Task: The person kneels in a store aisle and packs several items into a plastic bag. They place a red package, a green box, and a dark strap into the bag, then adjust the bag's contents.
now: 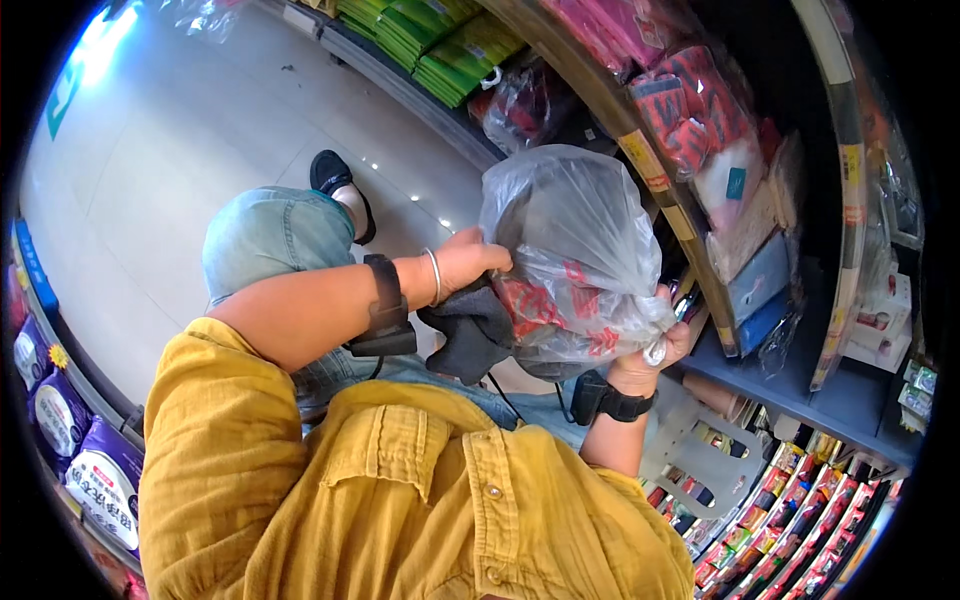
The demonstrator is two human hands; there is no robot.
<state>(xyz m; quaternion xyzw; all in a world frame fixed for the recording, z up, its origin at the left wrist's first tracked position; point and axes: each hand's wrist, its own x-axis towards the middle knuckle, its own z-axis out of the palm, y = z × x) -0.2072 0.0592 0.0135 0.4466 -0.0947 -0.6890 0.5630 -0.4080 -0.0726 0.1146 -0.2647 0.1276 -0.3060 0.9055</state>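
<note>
A translucent plastic bag (577, 217) with red print bulges in front of me, dark and red contents showing dimly through it. My left hand (472, 259) has its fingers closed at the bag's left edge. Below that hand hangs a piece of dark grey cloth (472, 334), touching the bag; whether my fingers also grip the cloth is hidden. At the lower right of the bag, my right hand (667, 345) holds its gathered, twisted end. Part of this hand is covered by the plastic.
Shelves (810, 405) rise close on the right with wrapped red-and-grey textiles (694, 105). Green packages (427, 41) lie on the shelf ahead. A grey plastic stool (712, 457) stands at lower right beside racks of small packets (780, 517). Purple bags (105, 480) line the left.
</note>
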